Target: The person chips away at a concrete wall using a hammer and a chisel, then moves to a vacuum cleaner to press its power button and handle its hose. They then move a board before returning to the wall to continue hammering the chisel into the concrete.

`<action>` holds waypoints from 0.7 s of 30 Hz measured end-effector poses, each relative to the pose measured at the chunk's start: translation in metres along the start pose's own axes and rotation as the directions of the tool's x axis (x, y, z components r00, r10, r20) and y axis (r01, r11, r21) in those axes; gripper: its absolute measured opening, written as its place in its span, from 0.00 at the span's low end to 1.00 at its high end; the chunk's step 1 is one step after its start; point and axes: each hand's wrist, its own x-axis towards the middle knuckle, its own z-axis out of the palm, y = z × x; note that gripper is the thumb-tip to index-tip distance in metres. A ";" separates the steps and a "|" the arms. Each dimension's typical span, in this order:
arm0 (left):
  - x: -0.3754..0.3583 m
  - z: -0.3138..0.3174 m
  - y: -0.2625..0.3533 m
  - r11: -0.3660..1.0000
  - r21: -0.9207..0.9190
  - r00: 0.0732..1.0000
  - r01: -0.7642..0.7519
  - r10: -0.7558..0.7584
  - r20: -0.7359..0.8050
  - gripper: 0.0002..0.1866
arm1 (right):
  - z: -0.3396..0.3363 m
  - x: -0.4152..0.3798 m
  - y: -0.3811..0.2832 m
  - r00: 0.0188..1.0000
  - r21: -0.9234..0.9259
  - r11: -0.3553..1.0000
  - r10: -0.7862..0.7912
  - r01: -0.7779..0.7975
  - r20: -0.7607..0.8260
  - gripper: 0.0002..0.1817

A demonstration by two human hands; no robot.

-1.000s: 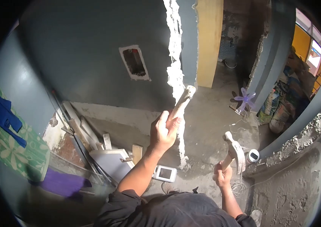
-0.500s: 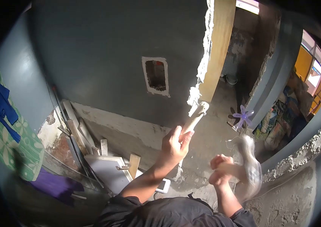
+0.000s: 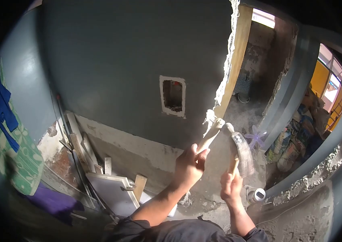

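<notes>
My left hand (image 3: 190, 166) is wrapped round a pale, dust-covered chisel (image 3: 210, 139), tilted with its top end up and to the right. The chisel's lower end is hidden by my hand and the wall edge. My right hand (image 3: 231, 185) grips the wooden handle of a hammer (image 3: 241, 147). The hammer's head is partly blurred, and its narrow end is at the chisel's top end; whether they touch I cannot tell. Beside the chisel runs the rough, broken white edge (image 3: 222, 88) of the grey wall (image 3: 118, 60).
A framed panel (image 3: 112, 192) and wood pieces (image 3: 81, 147) lean at the lower left. Green patterned cloth (image 3: 17, 161) hangs at far left. A white round container (image 3: 257, 195) stands right of my right hand. Filled sacks (image 3: 296, 139) lie beyond the doorway; dust hangs near the hammer.
The hammer has swung up and left from the right side to the chisel's top. The view has shifted, and the wall opening appears lower. Dust now shows behind the hammer.
</notes>
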 end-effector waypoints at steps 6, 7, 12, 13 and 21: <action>0.002 0.002 0.004 0.993 -0.015 0.992 0.114 -0.113 0.057 0.15 | -0.013 -0.006 -0.043 0.950 0.194 0.947 -0.212 0.258 -0.229 0.36; 0.002 0.002 0.005 0.993 -0.019 0.992 0.113 -0.112 0.059 0.15 | -0.010 -0.005 -0.045 0.920 0.143 0.939 -0.262 0.312 -0.292 0.36; 0.008 -0.007 0.016 0.971 -0.052 0.962 0.232 -0.221 0.161 0.13 | -0.016 -0.007 -0.033 0.985 0.157 0.973 -0.165 0.171 -0.046 0.38; 0.009 -0.008 0.013 0.971 -0.053 0.961 0.234 -0.223 0.166 0.13 | -0.015 -0.009 -0.021 0.987 0.233 0.959 -0.152 0.162 -0.058 0.38; -0.014 -0.043 0.009 0.978 0.060 0.876 0.201 -0.206 0.437 0.13 | -0.027 -0.071 0.035 0.991 0.513 0.858 0.037 0.036 -0.132 0.35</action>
